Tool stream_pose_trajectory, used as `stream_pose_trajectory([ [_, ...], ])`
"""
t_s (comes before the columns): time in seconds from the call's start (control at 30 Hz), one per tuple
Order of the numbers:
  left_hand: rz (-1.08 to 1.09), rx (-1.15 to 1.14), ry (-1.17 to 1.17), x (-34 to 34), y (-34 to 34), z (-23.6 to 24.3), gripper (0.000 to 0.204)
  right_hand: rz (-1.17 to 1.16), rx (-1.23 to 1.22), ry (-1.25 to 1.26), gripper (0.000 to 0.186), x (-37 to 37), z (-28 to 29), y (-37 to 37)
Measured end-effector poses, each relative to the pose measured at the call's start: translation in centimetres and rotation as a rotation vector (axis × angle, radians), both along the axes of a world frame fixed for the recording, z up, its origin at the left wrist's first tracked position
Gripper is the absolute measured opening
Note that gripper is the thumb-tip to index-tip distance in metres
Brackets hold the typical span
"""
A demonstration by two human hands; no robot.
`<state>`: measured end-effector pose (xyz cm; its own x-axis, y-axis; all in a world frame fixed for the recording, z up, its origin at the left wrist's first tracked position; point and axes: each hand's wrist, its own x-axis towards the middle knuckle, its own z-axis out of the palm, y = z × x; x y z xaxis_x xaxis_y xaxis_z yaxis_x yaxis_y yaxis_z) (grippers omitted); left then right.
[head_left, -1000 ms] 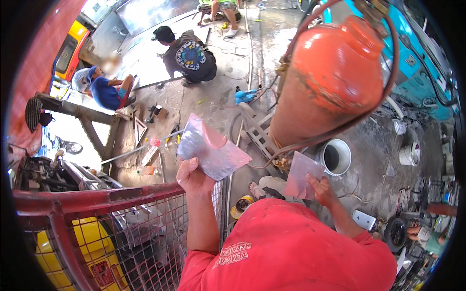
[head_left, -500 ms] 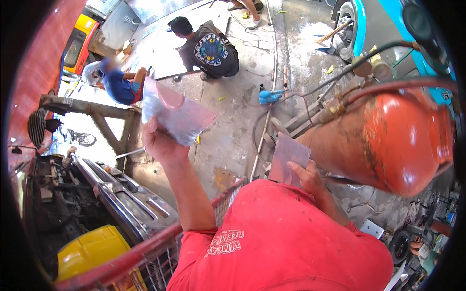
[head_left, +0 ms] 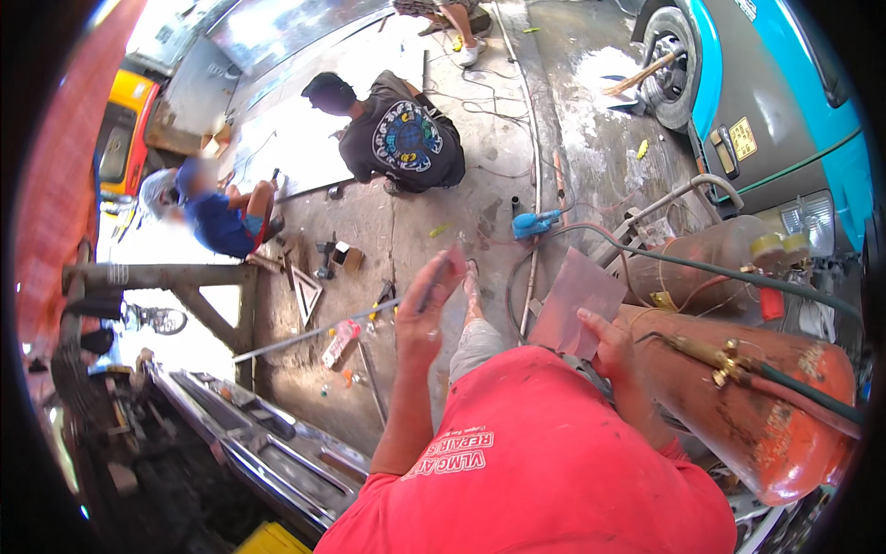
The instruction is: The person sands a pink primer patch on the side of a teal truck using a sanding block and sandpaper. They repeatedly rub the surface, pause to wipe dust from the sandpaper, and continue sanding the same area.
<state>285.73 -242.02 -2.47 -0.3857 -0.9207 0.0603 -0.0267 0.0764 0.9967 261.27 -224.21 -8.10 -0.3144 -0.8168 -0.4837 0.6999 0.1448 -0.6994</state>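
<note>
My left hand (head_left: 421, 325) is raised at the middle, fingers closed on a thin shiny metal sheet (head_left: 430, 286). The sheet is turned nearly edge-on, showing only as a dark narrow strip, much of it behind the fingers. Lower right, my right hand (head_left: 607, 349) pinches a flat rectangular metal sheet (head_left: 574, 294) by its near edge, thumb on top. That sheet is dull, greyish pink, and tilted with its face toward me. The two sheets are apart.
Orange gas cylinders (head_left: 738, 392) with a brass valve and hoses lie close on my right. A blue power tool (head_left: 535, 223) sits ahead on the concrete. A dark-shirted person (head_left: 406, 138) and a blue-shirted person (head_left: 217, 217) crouch by a large white panel. Chrome vehicle parts (head_left: 268, 462) stand at left.
My left hand has moved right and turned its sheet from face-on to nearly edge-on. My right hand still holds its sheet, slightly shifted. The view has swung, showing more cylinders and my leg.
</note>
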Motion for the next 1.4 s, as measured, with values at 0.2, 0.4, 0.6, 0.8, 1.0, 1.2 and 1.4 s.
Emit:
stream_pose_trajectory([
  [0.2,-0.556,-0.659,-0.118,-3.7,-16.9,2.5,0.048,-0.128,-0.079,-0.337,0.034,2.8,-0.7,-18.2],
  [0.4,-0.824,-0.823,0.046,-5.3,-26.1,1.9,0.048,-0.217,-0.210,-0.676,0.042,4.1,0.5,-26.8],
  [0.6,-0.808,-0.847,-0.115,-5.4,-34.7,-3.5,0.051,-0.357,-0.301,-0.486,0.025,2.0,2.2,-29.1],
  [0.8,-0.764,-0.538,-0.267,-6.0,-41.7,-8.0,0.058,-0.688,-0.234,-0.139,0.033,-6.7,5.7,-31.4],
  [1.0,-0.573,-0.371,-0.241,-13.6,-46.5,-10.6,0.063,-0.666,-0.319,-0.075,0.047,-18.9,3.0,-38.2],
  [1.2,-0.502,-0.283,-0.223,-29.3,-56.4,-15.2,0.060,-0.743,-0.407,-0.137,0.052,-37.3,-0.5,-46.8],
  [1.4,-0.494,-0.075,-0.056,-59.2,-69.0,-12.8,0.046,-0.628,-0.500,0.089,0.058,-61.8,2.7,-61.2],
])
